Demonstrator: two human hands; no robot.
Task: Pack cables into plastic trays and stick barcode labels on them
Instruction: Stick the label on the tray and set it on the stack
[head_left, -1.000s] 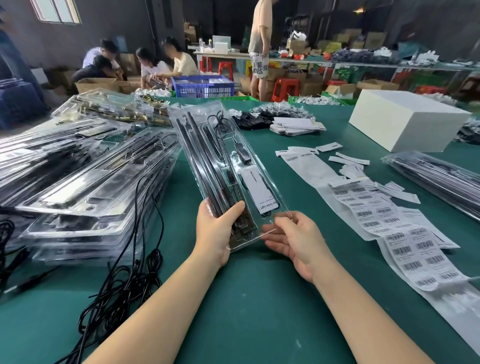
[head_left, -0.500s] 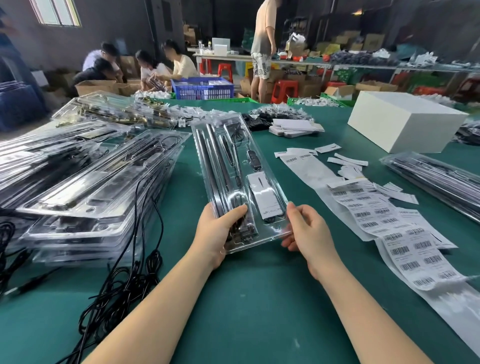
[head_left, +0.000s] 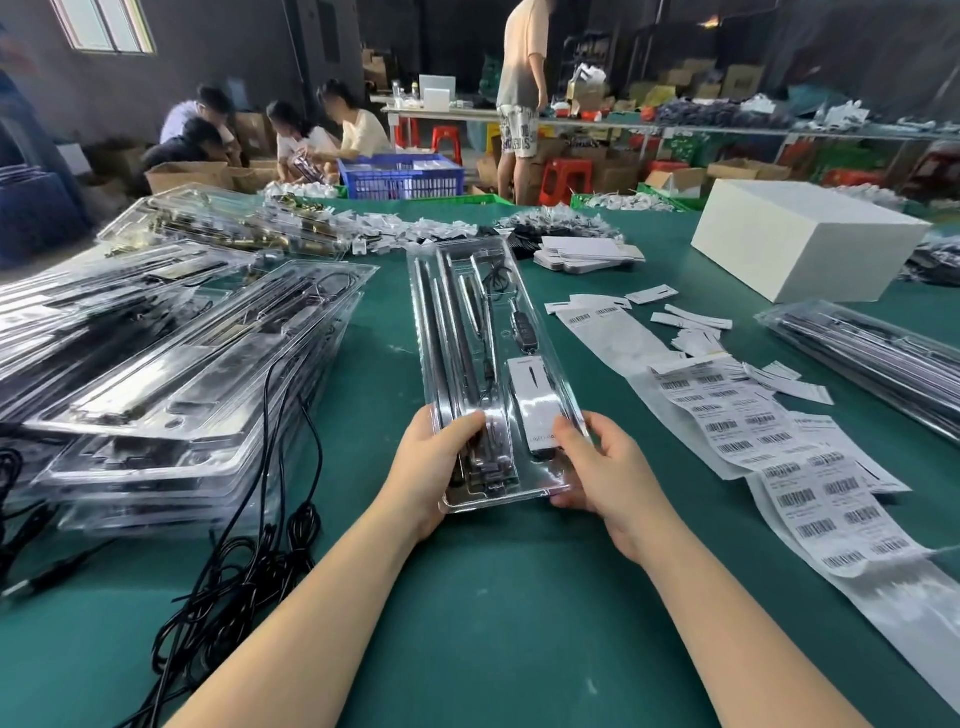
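Note:
A long clear plastic tray (head_left: 470, 332) lies lengthwise in front of me over the green table, its near end in both hands. It holds dark rods, a black cable with an inline controller and a white card. My left hand (head_left: 434, 467) grips the near left corner, thumb on top. My right hand (head_left: 605, 470) grips the near right corner, thumb on the white card. Strips of barcode labels (head_left: 810, 483) lie to the right. Loose black cables (head_left: 234, 566) lie at the left.
Stacks of filled clear trays (head_left: 171, 379) stand at the left, more trays (head_left: 872, 353) at the right edge. A white box (head_left: 800, 239) sits at the back right. White cards (head_left: 587, 252) and small bagged parts lie at the back. Several people work beyond the table.
The tray has swung from tilted left to straight and come down toward the table. My right hand moved from under the near edge to gripping the right corner.

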